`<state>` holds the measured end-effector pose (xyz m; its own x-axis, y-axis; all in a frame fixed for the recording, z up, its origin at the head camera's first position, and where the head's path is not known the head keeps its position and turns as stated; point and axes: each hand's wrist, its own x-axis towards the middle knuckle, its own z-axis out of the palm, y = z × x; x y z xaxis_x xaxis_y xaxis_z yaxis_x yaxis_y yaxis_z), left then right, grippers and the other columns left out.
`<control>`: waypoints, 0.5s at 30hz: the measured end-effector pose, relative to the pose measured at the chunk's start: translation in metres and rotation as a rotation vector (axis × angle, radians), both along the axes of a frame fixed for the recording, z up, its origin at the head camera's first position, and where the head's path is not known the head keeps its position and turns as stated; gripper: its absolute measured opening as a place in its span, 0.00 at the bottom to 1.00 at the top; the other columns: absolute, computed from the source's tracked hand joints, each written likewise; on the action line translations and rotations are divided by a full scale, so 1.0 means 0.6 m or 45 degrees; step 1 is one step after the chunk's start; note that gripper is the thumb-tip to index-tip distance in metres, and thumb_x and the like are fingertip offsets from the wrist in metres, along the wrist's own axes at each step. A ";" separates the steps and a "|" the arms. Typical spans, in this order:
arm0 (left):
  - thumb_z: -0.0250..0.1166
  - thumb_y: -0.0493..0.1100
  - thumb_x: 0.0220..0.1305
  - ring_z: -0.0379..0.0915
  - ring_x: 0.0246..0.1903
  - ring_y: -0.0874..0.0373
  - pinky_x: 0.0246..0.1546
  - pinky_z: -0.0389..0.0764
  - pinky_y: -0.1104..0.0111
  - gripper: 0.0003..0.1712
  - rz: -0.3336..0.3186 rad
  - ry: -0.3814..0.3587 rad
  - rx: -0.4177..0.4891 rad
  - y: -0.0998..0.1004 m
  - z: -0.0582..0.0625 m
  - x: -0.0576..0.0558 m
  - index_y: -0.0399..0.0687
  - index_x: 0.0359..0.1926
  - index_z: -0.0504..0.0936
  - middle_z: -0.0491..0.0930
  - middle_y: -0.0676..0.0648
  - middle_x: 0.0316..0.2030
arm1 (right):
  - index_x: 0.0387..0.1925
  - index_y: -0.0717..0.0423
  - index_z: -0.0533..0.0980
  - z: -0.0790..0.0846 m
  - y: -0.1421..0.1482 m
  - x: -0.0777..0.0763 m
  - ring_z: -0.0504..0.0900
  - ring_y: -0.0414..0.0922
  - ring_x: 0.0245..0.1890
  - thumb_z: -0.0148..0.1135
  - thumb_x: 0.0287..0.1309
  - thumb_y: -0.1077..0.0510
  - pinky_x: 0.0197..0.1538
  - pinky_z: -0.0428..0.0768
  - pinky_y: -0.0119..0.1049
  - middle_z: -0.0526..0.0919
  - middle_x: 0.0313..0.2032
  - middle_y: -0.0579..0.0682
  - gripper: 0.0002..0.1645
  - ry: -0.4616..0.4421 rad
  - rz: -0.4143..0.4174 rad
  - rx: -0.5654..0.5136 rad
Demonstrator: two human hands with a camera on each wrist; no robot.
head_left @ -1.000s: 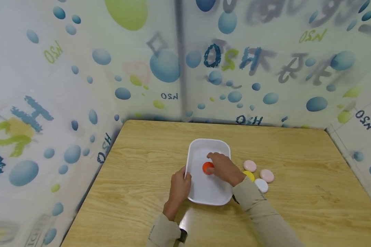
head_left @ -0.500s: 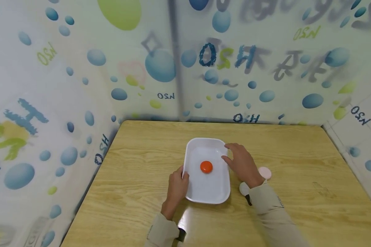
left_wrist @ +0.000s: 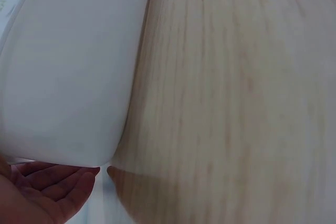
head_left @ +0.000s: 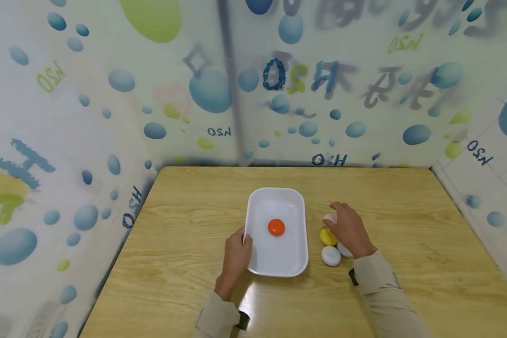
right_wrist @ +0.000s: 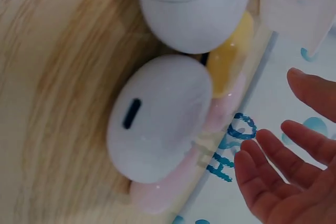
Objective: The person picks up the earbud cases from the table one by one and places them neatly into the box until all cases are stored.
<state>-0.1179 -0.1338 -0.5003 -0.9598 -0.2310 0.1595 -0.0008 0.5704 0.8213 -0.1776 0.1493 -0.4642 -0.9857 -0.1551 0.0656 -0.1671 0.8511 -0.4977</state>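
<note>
My left hand (head_left: 238, 253) grips the left rim of a white rectangular tray (head_left: 293, 263), thumb over the edge. In the left wrist view its fingers (left_wrist: 58, 187) lie by the tray's outer wall (left_wrist: 73, 66). One orange round disc (head_left: 276, 227) lies inside the tray. To the right of the tray, my right hand (head_left: 351, 230) hovers over a cluster of rounded discs, nearest a pink disc (head_left: 329, 219). In the right wrist view its spread, slightly bent fingers (right_wrist: 283, 171) hold nothing. A yellow disc (head_left: 328, 237) and a white disc (head_left: 331, 256) sit beside it.
The right wrist view shows a second white disc (right_wrist: 160, 119) with a dark slot, and another pink disc (right_wrist: 168, 187) behind it; the right hand hides part of this cluster from the head view. Patterned walls (head_left: 279, 94) border the wooden table (head_left: 186, 225).
My right hand has left the orange disc in the tray and moved right, over the rim, to the cluster of discs. My left hand keeps its grip on the tray.
</note>
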 end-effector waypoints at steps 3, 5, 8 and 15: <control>0.55 0.33 0.53 0.77 0.32 0.51 0.30 0.76 0.61 0.18 0.002 0.017 -0.008 0.000 0.000 0.000 0.36 0.46 0.79 0.81 0.37 0.34 | 0.53 0.69 0.67 -0.006 0.004 -0.001 0.72 0.60 0.45 0.62 0.52 0.53 0.47 0.71 0.53 0.72 0.48 0.68 0.31 -0.022 -0.020 0.027; 0.55 0.33 0.53 0.77 0.32 0.51 0.30 0.76 0.61 0.18 0.000 0.022 -0.012 0.000 0.000 0.000 0.36 0.46 0.79 0.81 0.37 0.34 | 0.53 0.70 0.67 -0.011 0.005 -0.002 0.72 0.61 0.44 0.61 0.52 0.51 0.46 0.71 0.53 0.72 0.48 0.69 0.33 -0.043 -0.029 0.048; 0.55 0.33 0.54 0.76 0.32 0.52 0.30 0.76 0.61 0.18 0.002 0.011 0.000 0.000 0.002 0.001 0.37 0.46 0.79 0.81 0.38 0.34 | 0.53 0.71 0.66 -0.017 0.005 -0.004 0.73 0.61 0.43 0.61 0.51 0.48 0.45 0.71 0.53 0.72 0.46 0.69 0.35 -0.071 -0.045 0.068; 0.55 0.34 0.54 0.76 0.31 0.52 0.29 0.76 0.62 0.17 0.007 -0.007 -0.006 0.001 0.004 0.002 0.38 0.45 0.80 0.81 0.38 0.33 | 0.51 0.72 0.67 -0.028 0.006 -0.009 0.74 0.60 0.40 0.63 0.50 0.49 0.43 0.72 0.52 0.73 0.44 0.70 0.36 -0.069 -0.058 0.093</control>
